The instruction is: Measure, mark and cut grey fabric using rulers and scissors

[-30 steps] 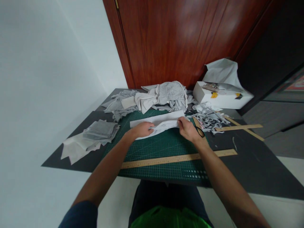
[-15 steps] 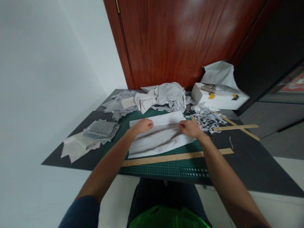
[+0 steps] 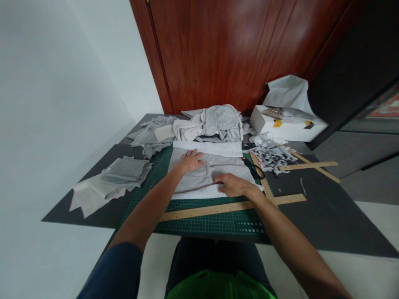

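Observation:
A piece of light grey cloth [image 3: 208,172] lies spread on the green cutting mat [image 3: 193,226], with a paler strip along its far edge and another along its near edge. Soft wrinkles run across its middle. My left hand [image 3: 192,161] rests flat on the upper left part of the cloth, fingers spread. Lower down, my right hand [image 3: 231,185] touches the cloth near its front edge, fingers bent and thumb apart from them. A wooden ruler [image 3: 205,211] lies just in front of the cloth. Black-handled scissors [image 3: 254,169] sit at its right edge.
Crumpled grey fabric [image 3: 218,122] is heaped along the back. Folded cloth pieces [image 3: 127,172] lie at the left. Scraps [image 3: 269,155], more wooden rulers [image 3: 308,165] and a white box [image 3: 288,126] stand to the right. A wooden door [image 3: 218,54] rises behind the table.
The cloth has been laid out farther back and now lies flatter. My left hand has gone from a pinch to a spread palm; my right hand has moved toward me. The scissors have come into view.

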`<state>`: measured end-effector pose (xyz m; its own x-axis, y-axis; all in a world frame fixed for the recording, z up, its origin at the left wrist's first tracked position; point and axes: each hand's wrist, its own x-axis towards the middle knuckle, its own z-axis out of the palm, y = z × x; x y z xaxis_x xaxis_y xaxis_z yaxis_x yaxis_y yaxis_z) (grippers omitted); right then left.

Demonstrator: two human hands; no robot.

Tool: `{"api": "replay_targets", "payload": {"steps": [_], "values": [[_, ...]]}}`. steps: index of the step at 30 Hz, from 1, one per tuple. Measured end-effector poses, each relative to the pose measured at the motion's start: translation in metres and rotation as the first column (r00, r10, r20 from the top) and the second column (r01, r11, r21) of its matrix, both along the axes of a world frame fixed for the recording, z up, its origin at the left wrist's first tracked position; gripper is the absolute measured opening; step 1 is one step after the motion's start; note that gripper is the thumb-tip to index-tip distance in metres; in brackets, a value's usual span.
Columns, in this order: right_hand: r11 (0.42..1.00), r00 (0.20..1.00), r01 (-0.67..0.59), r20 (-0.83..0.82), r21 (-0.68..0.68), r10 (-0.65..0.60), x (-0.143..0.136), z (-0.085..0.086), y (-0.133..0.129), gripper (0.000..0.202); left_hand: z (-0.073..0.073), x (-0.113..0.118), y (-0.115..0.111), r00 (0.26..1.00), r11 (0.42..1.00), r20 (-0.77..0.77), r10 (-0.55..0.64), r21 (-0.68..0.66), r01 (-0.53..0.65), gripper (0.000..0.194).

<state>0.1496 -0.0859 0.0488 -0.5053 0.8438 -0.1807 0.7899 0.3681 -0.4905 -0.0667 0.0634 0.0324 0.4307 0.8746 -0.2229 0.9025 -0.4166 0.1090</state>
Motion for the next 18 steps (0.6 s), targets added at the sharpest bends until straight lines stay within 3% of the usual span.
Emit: {"api": "replay_targets", "payload": {"steps": [2,6,9,12,14,16,18], "values": [[1.000,0.999,-0.020,-0.044,-0.024,0.019,-0.004,0.003,-0.009,0.031,0.001,0.004,0.007,1.000,1.000,-0.017,0.009,-0.025,-0.010,0.067],[0.956,0.971,-0.215,-0.144,-0.198,0.189,-0.001,0.010,-0.025,0.027,0.001,0.005,0.020,0.999,0.999,-0.031,-0.020,-0.051,0.018,0.069],[0.953,0.967,-0.194,-0.210,-0.232,0.146,0.006,0.007,-0.017,0.022,0.000,0.001,0.020,1.000,0.999,-0.007,-0.030,-0.026,0.030,0.070],[0.999,0.980,0.042,-0.195,-0.020,-0.046,0.011,-0.005,0.005,0.030,-0.001,-0.004,0.010,0.998,0.998,0.031,-0.050,0.048,0.049,0.069],[0.964,0.980,0.189,-0.097,0.189,-0.173,0.013,-0.017,0.017,0.035,-0.001,-0.008,0.002,0.997,0.996,0.042,-0.071,0.051,0.069,0.069],[0.929,0.971,0.225,0.006,0.293,-0.237,0.014,-0.027,0.024,0.039,-0.001,-0.013,-0.006,0.996,0.997,0.039,-0.079,0.011,0.079,0.070],[0.940,0.983,0.152,0.056,0.305,-0.177,0.015,-0.032,0.026,0.042,-0.002,-0.017,-0.011,0.997,0.997,0.032,-0.073,-0.013,0.074,0.070]]}}
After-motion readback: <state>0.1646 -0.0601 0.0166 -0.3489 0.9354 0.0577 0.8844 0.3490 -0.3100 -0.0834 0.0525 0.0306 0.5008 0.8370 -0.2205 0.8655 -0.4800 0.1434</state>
